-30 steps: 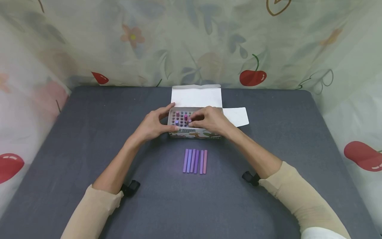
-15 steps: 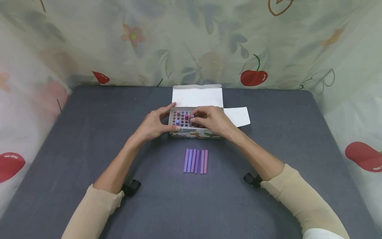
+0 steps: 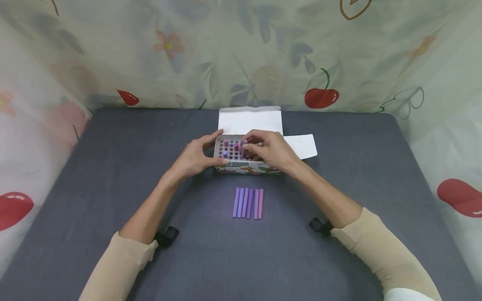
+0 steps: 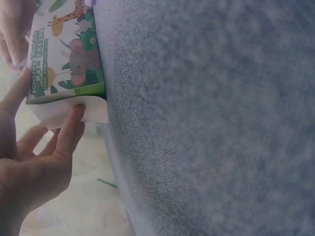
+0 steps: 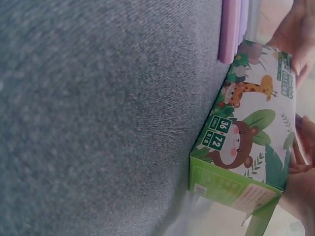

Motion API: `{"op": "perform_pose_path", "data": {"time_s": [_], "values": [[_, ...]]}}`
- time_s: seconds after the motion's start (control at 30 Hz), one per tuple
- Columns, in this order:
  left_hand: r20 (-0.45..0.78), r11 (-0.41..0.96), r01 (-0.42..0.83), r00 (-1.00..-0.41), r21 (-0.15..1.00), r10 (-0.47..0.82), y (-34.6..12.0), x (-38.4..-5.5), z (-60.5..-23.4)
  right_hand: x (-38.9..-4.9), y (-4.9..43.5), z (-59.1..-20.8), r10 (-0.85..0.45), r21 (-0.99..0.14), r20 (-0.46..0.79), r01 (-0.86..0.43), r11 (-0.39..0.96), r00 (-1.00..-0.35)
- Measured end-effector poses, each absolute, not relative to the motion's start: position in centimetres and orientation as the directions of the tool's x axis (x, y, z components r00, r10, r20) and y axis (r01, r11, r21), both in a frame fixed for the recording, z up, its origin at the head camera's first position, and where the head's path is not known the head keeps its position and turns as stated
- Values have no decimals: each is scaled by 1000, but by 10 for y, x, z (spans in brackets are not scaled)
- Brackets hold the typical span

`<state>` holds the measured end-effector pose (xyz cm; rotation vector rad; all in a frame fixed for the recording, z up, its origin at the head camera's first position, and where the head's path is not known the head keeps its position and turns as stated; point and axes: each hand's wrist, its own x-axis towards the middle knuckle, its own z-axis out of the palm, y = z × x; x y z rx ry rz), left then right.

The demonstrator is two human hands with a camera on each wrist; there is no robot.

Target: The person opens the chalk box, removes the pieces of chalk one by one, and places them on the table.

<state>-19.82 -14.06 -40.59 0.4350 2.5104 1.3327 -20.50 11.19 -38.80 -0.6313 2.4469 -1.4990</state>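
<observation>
Box: an open carton (image 3: 246, 168) stood on the grey cloth-covered table (image 3: 241, 259), its front wall printed with an elephant, a giraffe and a bear, plus the figures 36 and 72.
Tray: a pale insert (image 3: 234, 137) pierced with rows of round holes lay in the mouth of the box.
Left hand: this hand (image 3: 193, 157) held the left end of the box, thumb on the front rim and a finger against a white end flap (image 4: 54, 110).
Right hand: this hand (image 3: 272, 147) pinched 1 purple stick (image 3: 243, 153) between thumb and fingers above the tray.
Held stick: it stood nearly upright, leaning slightly; whether its lower end sat in a hole could not be told.
Standing sticks: a pink stick (image 3: 226, 143), a magenta stick (image 3: 236, 146) and a lavender stick (image 3: 224, 154) projected from holes left of the right hand.
Loose row: 6 sticks (image 3: 249, 203), violet to pink, lay side by side in front of the box, with a wider gap between the left 4 and the right 2.
Lid: the white panel (image 3: 250, 121) was folded back behind the box.
Side flap: a white panel (image 3: 301, 146) extended rightward.
Backdrop: patterned cloth (image 3: 241, 62) hung beyond the table.
</observation>
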Motion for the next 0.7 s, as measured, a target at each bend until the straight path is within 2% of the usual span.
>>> {"op": "perform_pose_path", "data": {"time_s": [0.3, 0.7], "values": [[-96, 529, 132, -919, 838, 382, -141, -198, -406, -201, 111, -383, -459, -850, 87, -306, 428, -884], [-99, 529, 131, -918, 839, 384, -140, -198, -407, -197, 114, -374, -385, -871, 123, -286, 400, -915]]}}
